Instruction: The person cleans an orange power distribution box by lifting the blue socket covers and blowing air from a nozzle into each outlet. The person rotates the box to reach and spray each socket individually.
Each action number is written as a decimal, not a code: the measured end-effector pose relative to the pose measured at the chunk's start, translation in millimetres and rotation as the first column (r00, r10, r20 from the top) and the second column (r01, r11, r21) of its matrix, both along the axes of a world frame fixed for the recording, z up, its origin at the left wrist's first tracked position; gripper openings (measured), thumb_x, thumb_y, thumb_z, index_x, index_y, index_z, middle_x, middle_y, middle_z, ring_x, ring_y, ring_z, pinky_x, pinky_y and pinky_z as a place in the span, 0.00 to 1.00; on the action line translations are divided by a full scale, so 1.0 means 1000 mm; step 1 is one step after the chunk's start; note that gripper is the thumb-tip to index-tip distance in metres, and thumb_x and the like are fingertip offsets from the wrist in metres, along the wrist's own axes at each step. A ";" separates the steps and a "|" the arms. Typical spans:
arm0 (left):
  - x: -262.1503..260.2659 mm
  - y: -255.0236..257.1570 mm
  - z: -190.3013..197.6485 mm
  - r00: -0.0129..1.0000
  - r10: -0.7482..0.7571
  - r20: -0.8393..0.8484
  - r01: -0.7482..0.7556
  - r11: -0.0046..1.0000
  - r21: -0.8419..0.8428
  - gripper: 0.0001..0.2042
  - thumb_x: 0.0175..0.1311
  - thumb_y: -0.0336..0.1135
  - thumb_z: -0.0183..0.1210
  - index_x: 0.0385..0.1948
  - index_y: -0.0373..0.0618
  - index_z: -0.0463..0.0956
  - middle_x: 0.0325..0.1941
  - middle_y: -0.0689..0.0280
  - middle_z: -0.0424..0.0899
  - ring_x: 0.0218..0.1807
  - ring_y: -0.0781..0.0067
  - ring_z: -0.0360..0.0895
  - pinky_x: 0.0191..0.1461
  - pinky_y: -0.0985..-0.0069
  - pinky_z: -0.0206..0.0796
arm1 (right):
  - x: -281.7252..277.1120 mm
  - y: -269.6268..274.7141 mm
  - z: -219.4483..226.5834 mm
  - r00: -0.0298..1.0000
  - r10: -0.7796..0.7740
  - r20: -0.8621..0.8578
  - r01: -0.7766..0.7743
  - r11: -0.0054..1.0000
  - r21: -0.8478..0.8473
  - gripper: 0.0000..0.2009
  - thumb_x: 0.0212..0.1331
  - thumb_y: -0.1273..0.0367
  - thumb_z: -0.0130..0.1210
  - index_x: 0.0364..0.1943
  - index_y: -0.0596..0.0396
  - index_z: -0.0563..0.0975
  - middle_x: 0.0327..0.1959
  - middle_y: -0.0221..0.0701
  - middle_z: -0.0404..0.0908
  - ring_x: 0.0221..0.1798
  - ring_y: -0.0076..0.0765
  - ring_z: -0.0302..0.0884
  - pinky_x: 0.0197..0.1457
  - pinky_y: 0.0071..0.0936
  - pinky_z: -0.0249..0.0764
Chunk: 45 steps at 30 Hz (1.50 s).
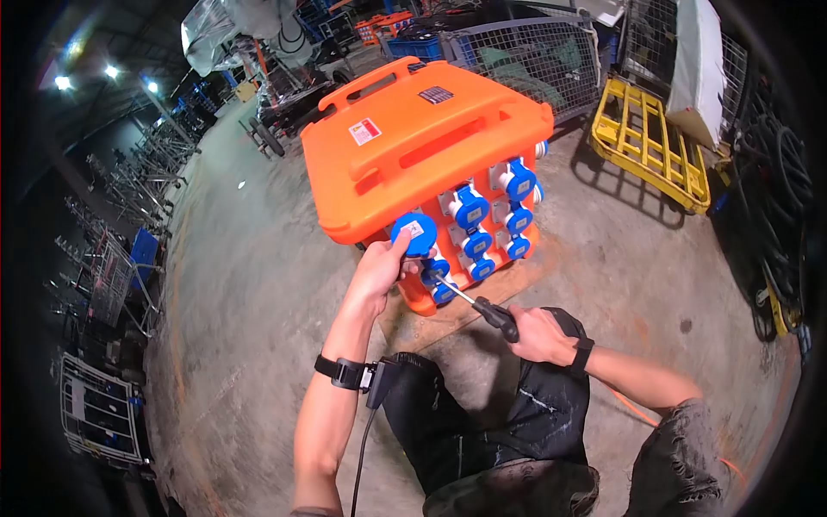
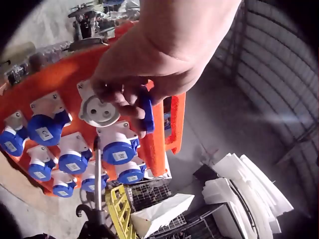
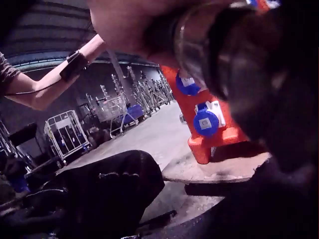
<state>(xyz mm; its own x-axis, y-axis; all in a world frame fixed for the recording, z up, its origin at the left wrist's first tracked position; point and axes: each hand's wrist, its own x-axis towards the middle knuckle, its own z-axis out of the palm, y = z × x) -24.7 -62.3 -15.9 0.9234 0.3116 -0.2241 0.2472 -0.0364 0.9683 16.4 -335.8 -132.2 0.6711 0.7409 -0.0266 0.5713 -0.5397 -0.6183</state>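
An orange power distribution box [image 1: 405, 142] stands before me, its near side carrying rows of sockets with blue flip caps. At the top corner socket, my left hand [image 1: 376, 274] pinches the raised blue cap [image 1: 419, 226] between thumb and fingers. In the left wrist view this leaves the white socket face [image 2: 99, 112] with its holes uncovered. My right hand [image 1: 543, 336] grips a screwdriver [image 1: 494, 317] by its black handle. Its metal shaft [image 2: 97, 181] points at the sockets, the tip just below the uncovered one. Dark blur covers much of the right wrist view.
The box rests on a wooden board [image 3: 214, 172] on the concrete floor. To the right lie a yellow cart frame [image 1: 646, 146] and black cables [image 1: 771, 189]. A mesh cage [image 1: 534, 65] stands behind; metal trolleys [image 1: 99, 409] line the left.
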 end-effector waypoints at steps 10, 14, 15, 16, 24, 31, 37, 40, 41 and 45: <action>-0.013 -0.005 -0.008 0.992 -0.059 0.115 0.070 0.993 -0.095 0.16 0.58 0.19 0.62 0.49 0.36 0.76 0.46 0.61 0.86 0.48 0.74 0.82 0.56 0.78 0.71 | 0.006 0.004 -0.006 0.999 -0.040 -0.033 0.041 0.998 0.054 0.15 0.47 0.68 0.55 0.38 0.65 0.74 0.27 0.54 0.80 0.35 0.63 0.79 0.41 0.51 0.76; -0.012 -0.004 -0.015 0.991 -0.072 0.115 0.055 0.988 0.142 0.17 0.57 0.19 0.62 0.49 0.34 0.74 0.47 0.60 0.86 0.47 0.75 0.82 0.54 0.77 0.72 | 0.009 0.003 -0.002 1.000 0.004 0.002 -0.004 0.997 0.073 0.14 0.46 0.68 0.56 0.34 0.65 0.75 0.27 0.54 0.80 0.35 0.63 0.80 0.41 0.51 0.76; -0.012 -0.003 -0.018 0.989 -0.073 0.127 0.042 0.973 0.228 0.16 0.57 0.20 0.63 0.49 0.35 0.74 0.47 0.61 0.86 0.46 0.78 0.82 0.49 0.79 0.71 | 0.011 0.004 -0.004 0.998 0.052 0.040 -0.054 0.997 0.050 0.14 0.46 0.68 0.56 0.34 0.65 0.75 0.27 0.54 0.80 0.35 0.63 0.80 0.41 0.51 0.76; -0.011 -0.002 -0.022 0.989 -0.084 0.119 0.054 0.971 0.234 0.16 0.57 0.20 0.63 0.49 0.35 0.74 0.47 0.61 0.86 0.46 0.78 0.82 0.49 0.79 0.71 | 0.012 0.006 -0.005 0.998 0.041 0.053 -0.044 0.998 0.051 0.14 0.44 0.68 0.57 0.34 0.64 0.76 0.27 0.53 0.80 0.35 0.63 0.80 0.41 0.51 0.76; 0.001 0.009 -0.043 0.996 0.074 0.057 -0.093 0.777 0.623 0.18 0.54 0.25 0.68 0.45 0.34 0.73 0.35 0.65 0.84 0.36 0.80 0.79 0.43 0.80 0.70 | 0.012 -0.010 -0.009 0.999 0.044 -0.007 -0.044 0.999 0.027 0.15 0.42 0.70 0.58 0.36 0.63 0.75 0.26 0.53 0.80 0.35 0.63 0.80 0.39 0.50 0.77; -0.006 -0.016 -0.033 0.986 0.115 0.124 -0.145 0.200 0.969 0.19 0.48 0.35 0.72 0.39 0.39 0.75 0.31 0.59 0.83 0.31 0.57 0.79 0.39 0.64 0.71 | 0.019 -0.019 -0.006 0.998 -0.030 -0.049 0.033 0.998 0.051 0.17 0.41 0.70 0.59 0.38 0.66 0.74 0.28 0.55 0.80 0.36 0.63 0.80 0.40 0.50 0.77; -0.011 -0.013 -0.018 0.903 -0.222 0.368 -0.397 -0.107 0.911 0.22 0.53 0.36 0.68 0.51 0.48 0.76 0.61 0.58 0.73 0.60 0.57 0.70 0.57 0.63 0.63 | 0.015 -0.011 0.000 0.999 0.015 -0.037 -0.014 1.000 0.019 0.16 0.45 0.69 0.60 0.38 0.65 0.74 0.29 0.53 0.80 0.37 0.63 0.80 0.41 0.50 0.76; -0.006 -0.006 -0.011 0.885 -0.325 0.334 -0.455 -0.450 0.768 0.28 0.54 0.43 0.67 0.61 0.61 0.73 0.73 0.61 0.62 0.72 0.54 0.56 0.70 0.55 0.47 | 0.013 -0.009 -0.004 0.998 0.038 -0.053 -0.036 0.999 0.037 0.13 0.47 0.71 0.60 0.37 0.61 0.74 0.27 0.52 0.79 0.36 0.63 0.78 0.38 0.52 0.74; -0.006 -0.002 -0.004 0.884 -0.330 0.332 -0.457 -0.451 0.767 0.28 0.54 0.43 0.67 0.61 0.61 0.73 0.73 0.61 0.62 0.72 0.54 0.56 0.70 0.55 0.47 | 0.013 -0.008 -0.003 0.997 0.037 -0.070 -0.034 0.999 0.037 0.14 0.46 0.70 0.60 0.37 0.62 0.74 0.28 0.52 0.80 0.37 0.63 0.79 0.40 0.52 0.75; 0.002 0.009 0.030 0.915 -0.312 0.256 -0.355 -0.318 0.879 0.43 0.36 0.52 0.74 0.65 0.70 0.69 0.76 0.57 0.58 0.73 0.43 0.57 0.73 0.52 0.51 | 0.010 -0.007 -0.004 0.996 0.026 -0.081 -0.025 1.000 0.010 0.14 0.46 0.70 0.59 0.37 0.63 0.74 0.28 0.53 0.80 0.38 0.63 0.80 0.41 0.51 0.75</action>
<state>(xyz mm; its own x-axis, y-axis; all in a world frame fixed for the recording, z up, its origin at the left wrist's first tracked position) -22.6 -53.2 13.8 0.7772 -0.1873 0.6007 0.0522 -0.9322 -0.3581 26.8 -343.2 -135.8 0.6477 0.7583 -0.0738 0.5325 -0.5198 -0.6680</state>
